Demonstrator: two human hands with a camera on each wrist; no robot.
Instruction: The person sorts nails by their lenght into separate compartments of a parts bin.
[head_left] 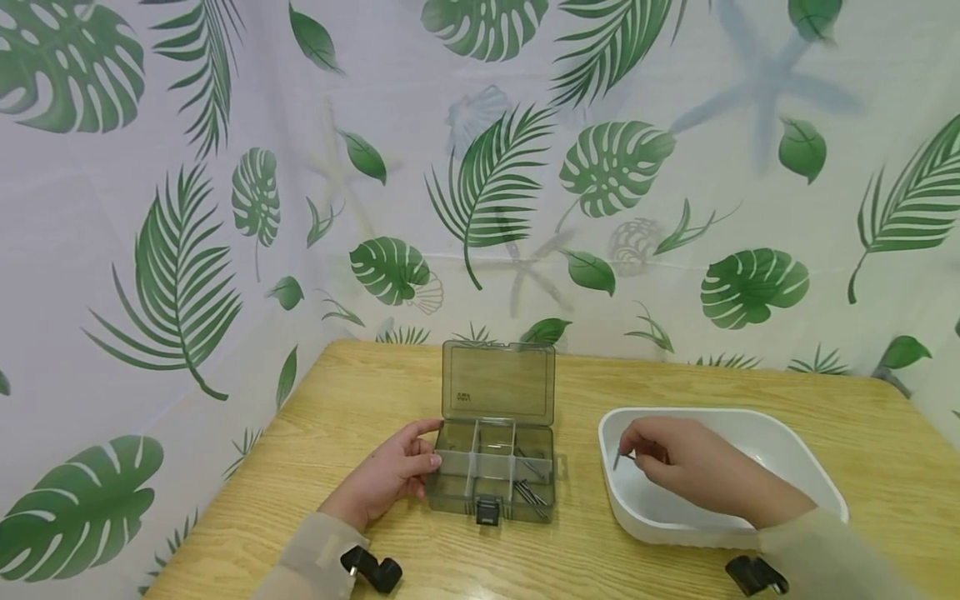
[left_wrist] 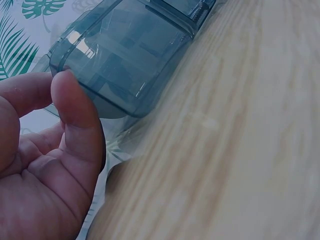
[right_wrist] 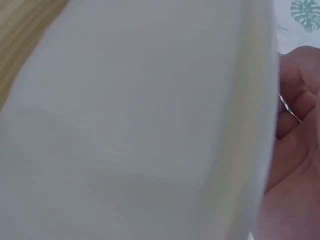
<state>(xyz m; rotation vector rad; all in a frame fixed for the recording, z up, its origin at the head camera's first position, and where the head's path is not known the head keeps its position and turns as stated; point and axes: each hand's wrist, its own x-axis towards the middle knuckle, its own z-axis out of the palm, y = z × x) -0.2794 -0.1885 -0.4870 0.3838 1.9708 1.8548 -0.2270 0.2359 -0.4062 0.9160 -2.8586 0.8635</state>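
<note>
A smoky-grey plastic compartment box (head_left: 491, 479) stands on the table with its lid (head_left: 498, 383) raised at the back. My left hand (head_left: 397, 467) holds its left side, thumb and index finger at the wall. Several thin dark metal rods (head_left: 531, 493), like nails or screws, lie in the front right compartment, and others (head_left: 530, 464) lie behind them. Over the left part of a white basin (head_left: 723, 533), my right hand (head_left: 678, 458) pinches a thin grey metal rod (head_left: 617, 461) at the fingertips. The basin's white wall (right_wrist: 130, 100) fills most of the right wrist view.
The wooden table (head_left: 375, 375) carries the box at its middle and the basin to the right. A black latch (head_left: 487, 509) sits on the box's front. Leaf-patterned cloth (head_left: 637, 317) hangs behind the table and along its left side.
</note>
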